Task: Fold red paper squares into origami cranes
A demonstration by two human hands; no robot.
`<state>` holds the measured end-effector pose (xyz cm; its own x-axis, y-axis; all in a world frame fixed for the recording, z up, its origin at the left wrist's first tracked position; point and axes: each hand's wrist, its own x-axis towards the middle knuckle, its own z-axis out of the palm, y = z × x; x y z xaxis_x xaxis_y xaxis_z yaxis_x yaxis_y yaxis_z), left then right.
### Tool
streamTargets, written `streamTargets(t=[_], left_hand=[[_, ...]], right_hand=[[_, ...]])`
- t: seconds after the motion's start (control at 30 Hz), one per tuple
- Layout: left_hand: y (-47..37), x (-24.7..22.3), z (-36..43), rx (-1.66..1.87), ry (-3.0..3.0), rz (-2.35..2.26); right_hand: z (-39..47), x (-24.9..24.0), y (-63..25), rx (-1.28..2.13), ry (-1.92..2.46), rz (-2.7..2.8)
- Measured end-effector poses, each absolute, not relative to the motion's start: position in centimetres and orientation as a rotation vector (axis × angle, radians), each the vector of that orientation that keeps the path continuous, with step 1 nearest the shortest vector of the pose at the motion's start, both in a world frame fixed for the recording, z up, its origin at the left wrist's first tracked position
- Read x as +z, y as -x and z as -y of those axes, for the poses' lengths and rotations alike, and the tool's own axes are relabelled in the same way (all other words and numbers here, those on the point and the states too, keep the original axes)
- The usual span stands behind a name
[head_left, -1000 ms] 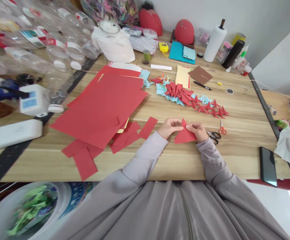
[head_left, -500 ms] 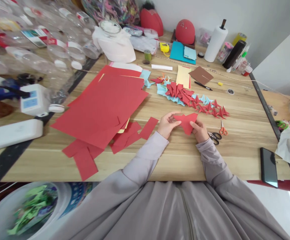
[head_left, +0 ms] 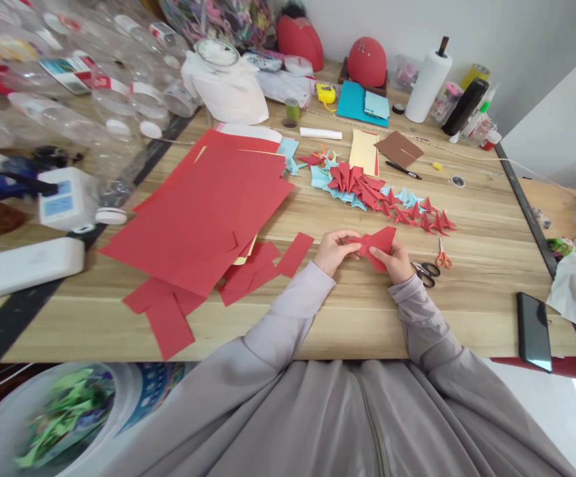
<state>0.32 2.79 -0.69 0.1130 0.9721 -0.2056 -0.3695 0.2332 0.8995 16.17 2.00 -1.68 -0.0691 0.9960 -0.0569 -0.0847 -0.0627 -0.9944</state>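
The person's left hand (head_left: 336, 253) pinches the left end of a folded red paper (head_left: 380, 241) between thumb and fingers, while the right hand (head_left: 393, 261) grips its right part, thumb laid on the face. The paper is held over the worktop (head_left: 352, 318), on the near side of the red folded pieces (head_left: 367, 189) and left of the black scissors (head_left: 425, 270). Good folding here would likely need edges matched before the thumbs press each crease firmly. Its long axis runs roughly left to right, a broad corner pointing far right.
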Motion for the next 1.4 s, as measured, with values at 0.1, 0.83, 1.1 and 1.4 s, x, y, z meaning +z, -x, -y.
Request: streamTargets(t=[0.1, 0.83, 1.1, 1.4], left_hand=[[-0.55, -0.68, -2.7, 1.144, -0.799, -0.955], [-0.66, -1.15, -2.64, 1.134, -1.07, -0.899], [-0.43, -0.61, -2.53, 1.166, -1.287, -0.913], [-0.47, -0.77, -2.54, 1.237, -1.102, -0.992]], right_hand=[[-1.95, -1.48, -16.19, 1.291, 1.166, 1.239], [-1.87, -0.8, -16.19, 1.512, 1.154, 0.957], [-1.81, -0.75, -16.33, 1.577, 1.119, 1.039], [-2.06, -1.09, -16.31, 1.589, 0.975, 0.993]])
